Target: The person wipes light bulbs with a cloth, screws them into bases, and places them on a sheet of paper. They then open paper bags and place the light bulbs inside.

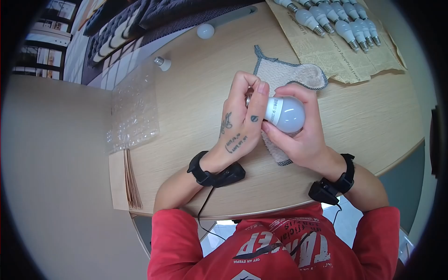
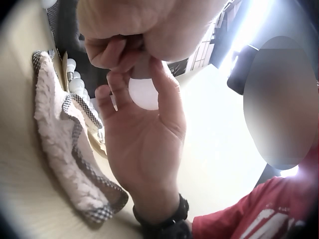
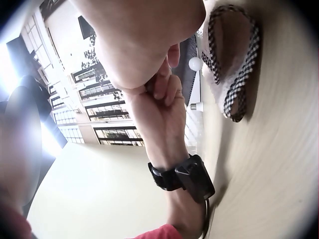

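Note:
Both hands hold one white light bulb (image 1: 290, 115) above the table, its round end pointing right. The left hand (image 1: 242, 116) has its fingers curled round the metal base, thumb lying along the neck. Around the globe, the right hand (image 1: 305, 135) grips with thumb below and fingers above. Beneath the hands a fluffy cloth (image 1: 303, 75) with a checked edge lies on the table. In the left wrist view the bulb (image 2: 143, 93) shows between the thumb and fingers of the right hand (image 2: 144, 144). The right wrist view hides the bulb behind the hands.
Several bulbs (image 1: 344, 31) lie on brown printed paper (image 1: 326, 60) at the back right. Two more, a bulb (image 1: 205, 31) and a bulb (image 1: 162, 63), stand apart at the back. Clear plastic wrap (image 1: 135, 112) and folded brown paper (image 1: 126, 179) are at the left edge.

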`<state>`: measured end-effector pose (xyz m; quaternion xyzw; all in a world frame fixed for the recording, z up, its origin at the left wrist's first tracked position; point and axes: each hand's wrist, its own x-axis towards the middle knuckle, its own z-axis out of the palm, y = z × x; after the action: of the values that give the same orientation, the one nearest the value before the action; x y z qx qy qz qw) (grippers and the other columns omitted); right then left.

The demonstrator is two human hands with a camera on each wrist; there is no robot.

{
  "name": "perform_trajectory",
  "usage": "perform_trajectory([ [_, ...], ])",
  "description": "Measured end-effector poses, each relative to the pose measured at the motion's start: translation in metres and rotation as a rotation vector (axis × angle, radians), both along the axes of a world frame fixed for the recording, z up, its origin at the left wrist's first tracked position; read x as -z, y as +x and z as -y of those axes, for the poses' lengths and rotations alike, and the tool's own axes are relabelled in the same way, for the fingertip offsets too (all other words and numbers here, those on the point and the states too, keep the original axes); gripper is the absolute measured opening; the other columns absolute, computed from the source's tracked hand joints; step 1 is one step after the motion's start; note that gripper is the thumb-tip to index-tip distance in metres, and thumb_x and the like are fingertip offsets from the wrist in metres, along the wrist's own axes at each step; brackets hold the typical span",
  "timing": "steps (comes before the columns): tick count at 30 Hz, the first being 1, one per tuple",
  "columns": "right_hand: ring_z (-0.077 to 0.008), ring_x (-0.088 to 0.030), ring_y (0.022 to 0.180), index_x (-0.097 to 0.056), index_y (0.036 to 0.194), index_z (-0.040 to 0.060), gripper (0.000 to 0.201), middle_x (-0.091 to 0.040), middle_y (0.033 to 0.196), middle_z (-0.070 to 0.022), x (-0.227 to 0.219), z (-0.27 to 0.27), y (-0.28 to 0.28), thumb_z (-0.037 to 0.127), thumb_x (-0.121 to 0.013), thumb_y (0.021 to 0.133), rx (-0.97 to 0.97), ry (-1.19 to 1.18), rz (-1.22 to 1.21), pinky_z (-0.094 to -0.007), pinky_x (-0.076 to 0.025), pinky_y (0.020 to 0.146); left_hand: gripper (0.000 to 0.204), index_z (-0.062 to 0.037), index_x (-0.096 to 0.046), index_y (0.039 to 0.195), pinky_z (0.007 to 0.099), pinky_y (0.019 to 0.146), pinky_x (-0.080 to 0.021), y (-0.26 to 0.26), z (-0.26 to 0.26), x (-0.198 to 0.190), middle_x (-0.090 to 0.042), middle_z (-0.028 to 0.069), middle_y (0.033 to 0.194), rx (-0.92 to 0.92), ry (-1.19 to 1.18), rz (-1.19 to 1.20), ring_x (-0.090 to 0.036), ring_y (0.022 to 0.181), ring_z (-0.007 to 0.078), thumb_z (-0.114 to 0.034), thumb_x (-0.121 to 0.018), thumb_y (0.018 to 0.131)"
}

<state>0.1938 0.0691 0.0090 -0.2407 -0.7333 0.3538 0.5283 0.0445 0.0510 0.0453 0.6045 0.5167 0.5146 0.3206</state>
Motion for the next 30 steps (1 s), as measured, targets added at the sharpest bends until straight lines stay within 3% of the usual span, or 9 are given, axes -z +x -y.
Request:
perform_trajectory([
  [3,-0.0265,-0.059,0.105,-0.043,0.13,0.0027,0.064,-0.053,0.119,-0.0159,0.004,-0.001,0.001,0.007,-0.078,0.077,-0.007,-0.013,-0.002,-0.0358,-0.049,0.088,0.019,-0.0053,-0.048,0.098,0.0271,0.067,-0.041,0.0,0.003,-0.002,-0.052,0.0021,0.08,-0.005,-0.13,0.065,-0.046,0.073,0.0088,-0.023,-0.048,0.104],
  [6,-0.0256,-0.059,0.107,-0.042,0.13,0.0028,0.064,-0.053,0.118,-0.0157,-0.007,-0.003,0.004,0.008,-0.078,0.078,-0.016,0.016,0.055,-0.0354,-0.048,0.088,0.018,-0.0068,-0.047,0.099,0.0253,0.062,-0.041,-0.003,0.003,0.001,-0.051,0.0009,0.08,-0.003,-0.096,0.075,-0.045,0.068,0.0071,-0.024,-0.047,0.104],
  [12,-0.0174,-0.066,0.088,-0.032,0.138,0.005,0.071,-0.057,0.111,-0.0131,-0.018,-0.01,0.007,0.0,-0.074,0.081,-0.127,-0.206,-0.19,-0.0287,-0.055,0.068,0.025,-0.0106,-0.04,0.104,0.0203,0.052,-0.039,0.003,0.003,-0.001,-0.054,0.0018,0.078,0.204,-0.264,0.422,-0.05,0.059,0.0056,-0.034,-0.048,0.105],
  [16,-0.0142,-0.066,0.084,-0.028,0.14,0.0048,0.071,-0.059,0.107,-0.0106,-0.036,-0.009,0.011,-0.004,-0.071,0.084,-0.254,-0.686,-0.409,-0.0253,-0.056,0.06,0.024,-0.012,-0.034,0.108,0.0244,0.061,-0.047,0.008,0.006,0.017,-0.06,0.007,0.087,0.35,-0.334,0.702,-0.06,0.072,0.014,-0.033,-0.045,0.106],
  [19,-0.0139,-0.066,0.087,-0.031,0.139,0.0039,0.067,-0.061,0.11,-0.0111,-0.024,-0.016,0.006,-0.001,-0.072,0.085,-0.215,-0.666,-0.324,-0.0246,-0.056,0.064,0.022,-0.0118,-0.032,0.111,0.0278,0.07,-0.05,0.013,0.005,0.03,-0.061,0.0121,0.101,0.332,-0.243,0.798,-0.061,0.085,0.0172,-0.031,-0.041,0.107],
  [22,-0.0137,-0.065,0.088,-0.037,0.137,0.0033,0.062,-0.063,0.113,-0.0123,-0.02,-0.028,0.009,0.004,-0.073,0.087,-0.18,-0.693,-0.313,-0.024,-0.055,0.068,0.021,-0.0116,-0.033,0.112,0.029,0.073,-0.051,0.007,0.0,0.031,-0.06,0.0155,0.112,0.339,-0.3,0.69,-0.06,0.092,0.0172,-0.03,-0.041,0.107],
  [25,-0.01,-0.065,0.082,-0.059,0.118,0.0009,0.045,-0.071,0.098,-0.0076,-0.025,-0.061,0.032,0.016,-0.081,0.082,0.217,-0.354,-0.096,-0.025,-0.051,0.066,0.021,-0.0108,-0.034,0.115,0.0283,0.073,-0.051,0.002,-0.007,0.033,-0.061,0.0154,0.111,0.365,-0.365,0.617,-0.06,0.092,0.0166,-0.029,-0.042,0.107],
  [27,-0.0082,-0.064,0.073,-0.067,0.107,-0.0002,0.039,-0.072,0.083,-0.0059,-0.037,-0.082,0.056,0.023,-0.082,0.08,0.486,-0.3,0.021,-0.0257,-0.049,0.062,0.019,-0.0117,-0.037,0.115,0.028,0.072,-0.051,0.001,-0.009,0.039,-0.061,0.0137,0.106,0.355,-0.395,0.552,-0.061,0.091,0.0165,-0.029,-0.041,0.107],
  [30,-0.019,-0.065,0.065,-0.07,0.1,-0.001,0.042,-0.069,0.071,-0.012,-0.038,-0.102,0.093,0.037,-0.077,0.082,0.799,-0.287,0.452,-0.0328,-0.05,0.062,0.019,-0.011,-0.041,0.114,0.027,0.071,-0.051,0.0,-0.008,0.043,-0.061,0.0123,0.102,0.339,-0.424,0.507,-0.062,0.09,0.0156,-0.028,-0.041,0.107],
])
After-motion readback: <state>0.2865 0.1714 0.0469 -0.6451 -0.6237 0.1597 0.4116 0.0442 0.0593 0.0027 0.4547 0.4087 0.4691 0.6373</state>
